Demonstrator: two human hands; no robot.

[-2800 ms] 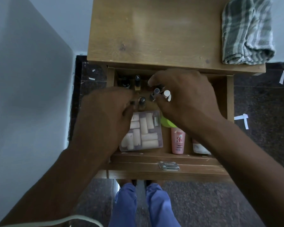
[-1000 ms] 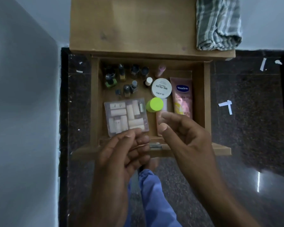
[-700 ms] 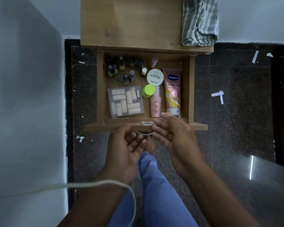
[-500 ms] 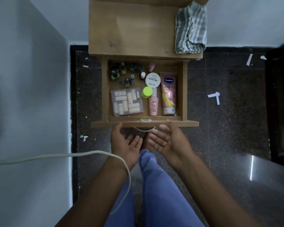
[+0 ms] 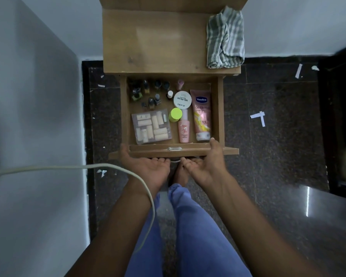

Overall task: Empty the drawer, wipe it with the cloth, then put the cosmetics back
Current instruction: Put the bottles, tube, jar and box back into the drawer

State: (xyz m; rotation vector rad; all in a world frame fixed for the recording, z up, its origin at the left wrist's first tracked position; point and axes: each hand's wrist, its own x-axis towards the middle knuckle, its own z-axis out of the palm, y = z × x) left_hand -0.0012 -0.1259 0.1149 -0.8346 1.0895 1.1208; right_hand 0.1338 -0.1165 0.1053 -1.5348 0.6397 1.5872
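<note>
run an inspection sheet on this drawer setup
surface: wooden stand top, bare but for the cloth at its right end
job's things: drawer open, holding polish bottles, white jar, Vaseline tube, pink bottle, green cap, clear box
clutter: paper scraps on the floor
grippers: left hand and right hand palm up under the drawer front, thumbs on its top edge
cables: white cable over the left forearm
surroundings: white walls, dark floor

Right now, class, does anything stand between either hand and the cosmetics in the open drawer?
Only the drawer front. The left hand and right hand hold it from below, palms up, thumbs over its top edge. Past that panel the Vaseline tube and pink bottle lie uncovered.
</note>
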